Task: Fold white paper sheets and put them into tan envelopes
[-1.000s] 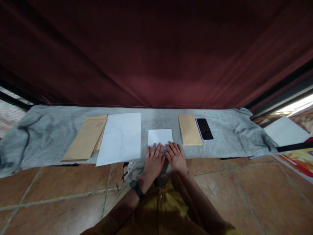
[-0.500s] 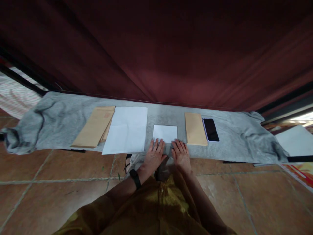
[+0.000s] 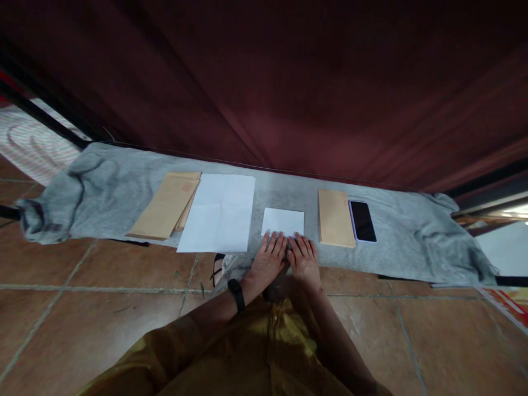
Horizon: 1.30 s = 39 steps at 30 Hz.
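Observation:
A small folded white paper (image 3: pixel 282 221) lies on a grey cloth (image 3: pixel 124 181) spread over the floor. My left hand (image 3: pixel 268 258) and my right hand (image 3: pixel 304 257) lie flat side by side on the paper's near edge, fingers stretched out and pressing down. A black band sits on my left wrist. To the left lies a large creased white sheet (image 3: pixel 219 212), with a stack of brown envelopes (image 3: pixel 167 205) beyond it. On the right sit one brown envelope (image 3: pixel 335 217) and a black phone (image 3: pixel 362 220).
A dark red curtain (image 3: pixel 264 82) hangs behind the cloth. Orange-brown floor tiles (image 3: pixel 82 308) lie in front of it. A black sandal strap (image 3: pixel 215 269) shows near my left hand. More white paper (image 3: pixel 505 250) lies at the far right.
My hands, spread apart half a second ago, have come back together on the folded paper's near edge. The view has swung to the left.

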Motion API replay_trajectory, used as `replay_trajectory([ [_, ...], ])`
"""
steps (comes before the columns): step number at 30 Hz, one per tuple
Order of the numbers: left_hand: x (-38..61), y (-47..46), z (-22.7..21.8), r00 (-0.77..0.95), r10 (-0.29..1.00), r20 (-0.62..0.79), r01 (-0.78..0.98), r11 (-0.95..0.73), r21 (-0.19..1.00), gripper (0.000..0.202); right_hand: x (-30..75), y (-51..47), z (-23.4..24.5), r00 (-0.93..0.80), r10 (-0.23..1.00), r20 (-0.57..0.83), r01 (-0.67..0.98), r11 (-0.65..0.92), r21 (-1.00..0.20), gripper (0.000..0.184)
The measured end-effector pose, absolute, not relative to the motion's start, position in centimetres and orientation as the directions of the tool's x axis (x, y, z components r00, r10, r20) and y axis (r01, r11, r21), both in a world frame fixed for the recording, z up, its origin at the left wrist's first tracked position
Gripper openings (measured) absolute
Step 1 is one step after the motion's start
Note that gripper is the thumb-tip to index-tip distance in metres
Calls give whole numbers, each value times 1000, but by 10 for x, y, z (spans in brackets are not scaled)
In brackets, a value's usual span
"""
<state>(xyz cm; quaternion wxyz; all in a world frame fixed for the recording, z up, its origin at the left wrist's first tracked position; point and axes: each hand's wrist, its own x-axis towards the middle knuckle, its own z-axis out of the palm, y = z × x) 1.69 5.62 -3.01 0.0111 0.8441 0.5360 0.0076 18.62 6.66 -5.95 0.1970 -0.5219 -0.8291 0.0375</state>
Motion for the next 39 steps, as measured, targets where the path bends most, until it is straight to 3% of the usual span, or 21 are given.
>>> replay_trajectory([
  [25, -1, 46, -37, 335, 942, 21, 940, -336, 56, 73, 207, 64, -62, -351, 883, 312, 843, 443, -305, 50],
  [39, 8, 52, -29, 292, 956, 43, 952, -294, 84, 64, 198, 102, -46, -287, 910, 300, 862, 382, -334, 37],
])
